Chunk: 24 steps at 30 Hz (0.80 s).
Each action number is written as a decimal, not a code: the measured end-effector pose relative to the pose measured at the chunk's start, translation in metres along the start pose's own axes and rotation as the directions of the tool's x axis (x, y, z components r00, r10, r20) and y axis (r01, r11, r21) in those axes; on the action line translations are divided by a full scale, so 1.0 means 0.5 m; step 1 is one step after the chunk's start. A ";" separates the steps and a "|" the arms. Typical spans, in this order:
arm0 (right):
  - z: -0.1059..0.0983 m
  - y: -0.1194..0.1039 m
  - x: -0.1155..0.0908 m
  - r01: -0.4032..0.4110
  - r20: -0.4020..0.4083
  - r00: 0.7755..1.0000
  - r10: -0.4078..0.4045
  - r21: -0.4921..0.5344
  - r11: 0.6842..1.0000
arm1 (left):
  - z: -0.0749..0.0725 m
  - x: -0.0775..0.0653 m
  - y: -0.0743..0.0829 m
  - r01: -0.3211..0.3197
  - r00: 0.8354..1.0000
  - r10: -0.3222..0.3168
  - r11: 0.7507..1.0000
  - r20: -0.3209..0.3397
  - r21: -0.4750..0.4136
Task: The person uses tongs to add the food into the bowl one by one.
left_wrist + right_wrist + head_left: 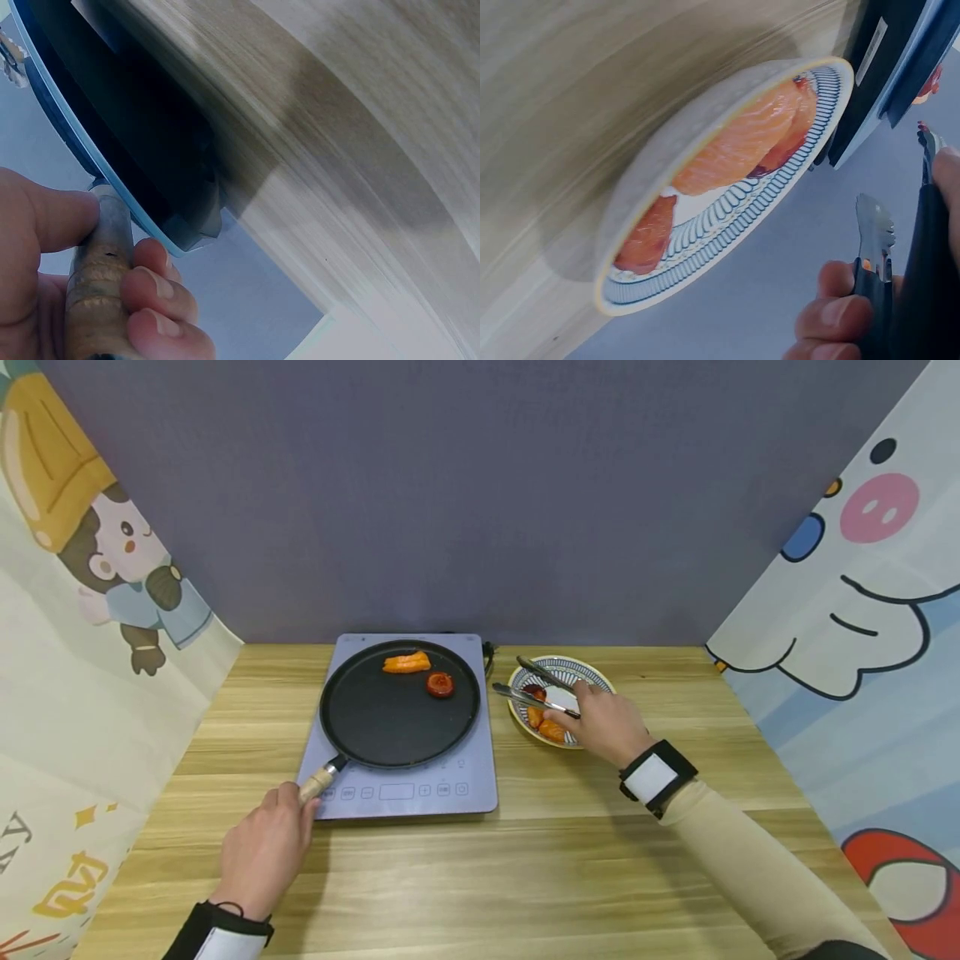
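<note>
My left hand (266, 843) grips the wooden handle (318, 783) of a black flat frying pan (390, 718). In the pan lie an orange strip of food (407, 662), like salmon, and a round reddish-brown piece (440, 685). My right hand (607, 722) holds metal tongs (525, 697) with dark grips, their arms spread apart above a patterned plate (600, 677). Nothing shows between the tong tips in the right wrist view. On that plate are orange salmon-like pieces (742, 139) and darker red pieces (649, 236).
Under the pan is a flat induction cooker (480, 785) with touch buttons along its front. A black cord (489, 653) leaves its back right corner. The wooden table (480, 885) meets a grey panel (480, 502) behind, and cartoon-printed sheets (885, 610) flank both sides.
</note>
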State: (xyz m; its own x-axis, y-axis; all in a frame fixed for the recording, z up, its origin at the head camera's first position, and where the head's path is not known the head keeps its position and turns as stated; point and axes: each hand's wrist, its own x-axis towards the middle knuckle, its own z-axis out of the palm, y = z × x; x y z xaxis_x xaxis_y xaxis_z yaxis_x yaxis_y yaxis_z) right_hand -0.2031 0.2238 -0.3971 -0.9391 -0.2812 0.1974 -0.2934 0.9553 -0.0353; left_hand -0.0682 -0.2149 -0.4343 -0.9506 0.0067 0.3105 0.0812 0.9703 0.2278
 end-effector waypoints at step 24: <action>0.030 0.070 -0.062 -0.139 -0.018 0.990 0.140 0.025 0.990 | 0.006 0.000 -0.003 -0.005 1.000 0.005 1.000 -0.009 -0.003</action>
State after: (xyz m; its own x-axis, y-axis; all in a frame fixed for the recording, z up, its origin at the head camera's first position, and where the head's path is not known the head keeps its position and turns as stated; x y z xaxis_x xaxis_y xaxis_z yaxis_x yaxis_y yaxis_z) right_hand -0.1867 0.2646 -0.4190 -0.9675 -0.1430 0.2084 -0.1640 0.9826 -0.0869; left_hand -0.0692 -0.2155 -0.4372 -0.9474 0.0096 0.3198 0.0870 0.9697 0.2285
